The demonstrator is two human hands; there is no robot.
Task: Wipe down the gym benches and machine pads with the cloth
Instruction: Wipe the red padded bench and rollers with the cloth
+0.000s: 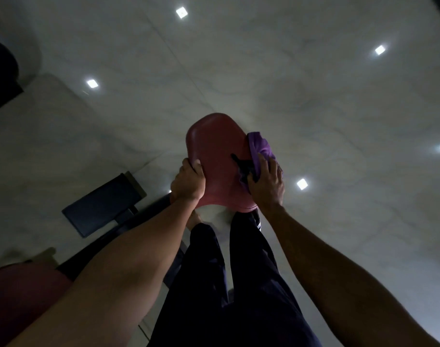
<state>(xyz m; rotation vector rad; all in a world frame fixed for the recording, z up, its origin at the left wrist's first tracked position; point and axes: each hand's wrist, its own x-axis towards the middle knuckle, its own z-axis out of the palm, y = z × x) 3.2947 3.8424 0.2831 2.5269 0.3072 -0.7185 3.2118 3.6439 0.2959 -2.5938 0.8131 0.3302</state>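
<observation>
Purple cloth [260,146] pressed on red pad [216,146] by our right hand [265,181], fingers straight; left hand [189,181] grips pad's edge.

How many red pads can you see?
2. The centre red pad, gripped by the left hand, cloth under the right hand; the bottom-left red pad, partly cut off. Others may be hidden.

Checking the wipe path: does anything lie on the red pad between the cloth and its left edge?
Nothing clearly does. The right hand presses the cloth on the right of the red pad; its surface is bare across to the left hand gripping the left edge. A dark shape beside the cloth is unclear.
</observation>
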